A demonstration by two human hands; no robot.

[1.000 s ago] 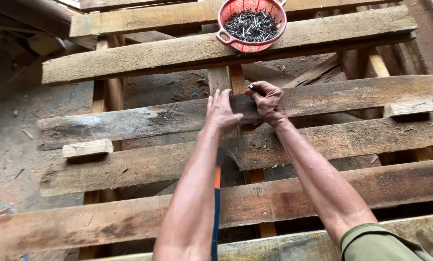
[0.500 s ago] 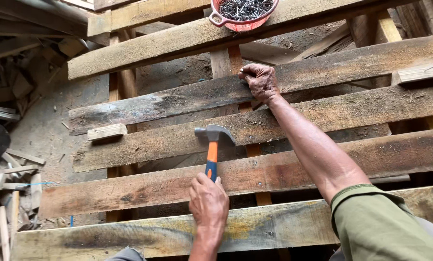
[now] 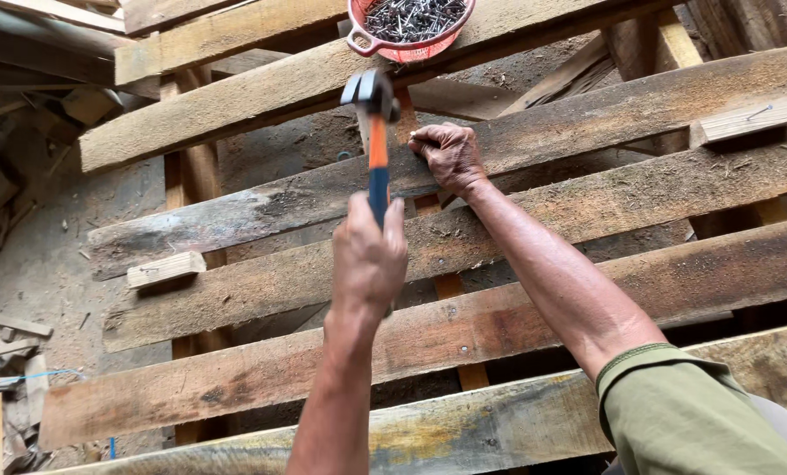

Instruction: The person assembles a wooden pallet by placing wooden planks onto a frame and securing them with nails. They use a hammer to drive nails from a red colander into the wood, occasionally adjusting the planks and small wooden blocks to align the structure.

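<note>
My left hand grips the blue end of a hammer with an orange-and-blue handle. Its steel head is raised over the weathered plank. My right hand rests curled on that same plank, just right of the hammer head. Its fingertips pinch a small nail against the wood, mostly hidden by the fingers. A green sleeve covers my right upper arm. The planks lie in rows across a wooden frame, with gaps between them.
A red bowl full of nails sits on the plank at the top. A small wooden block lies on a plank at left. Another block with a nail on it lies at right. Scrap wood litters the ground at left.
My left hand picked up the hammer from the lower planks and swung it up beside my right hand. My right hand stayed on the plank.
</note>
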